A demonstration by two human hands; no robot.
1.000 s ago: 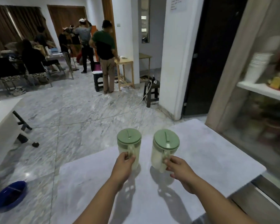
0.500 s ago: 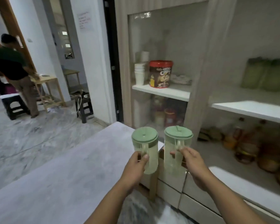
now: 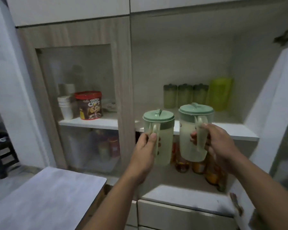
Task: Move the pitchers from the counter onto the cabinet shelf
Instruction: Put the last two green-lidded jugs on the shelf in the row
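Note:
Two pale translucent pitchers with green lids hang in the air in front of the open cabinet. My left hand (image 3: 144,145) grips the handle of the left pitcher (image 3: 163,130). My right hand (image 3: 218,140) grips the handle of the right pitcher (image 3: 188,130), which sits slightly higher. Both are upright, with their lids level with the front edge of the white cabinet shelf (image 3: 236,130). The counter (image 3: 45,198) lies at the lower left, with nothing on it.
At the shelf's back stand three green-lidded tumblers (image 3: 184,95) and a lime container (image 3: 220,95). Behind the glass door (image 3: 83,77) on the left are paper cups (image 3: 66,107) and a cereal tub (image 3: 89,105). Bottles (image 3: 196,165) fill the lower shelf. An open door (image 3: 273,105) stands on the right.
Both pitchers were lifted off the counter and carried right and up to the cabinet. The view swung from the room to the open shelf, which is now close.

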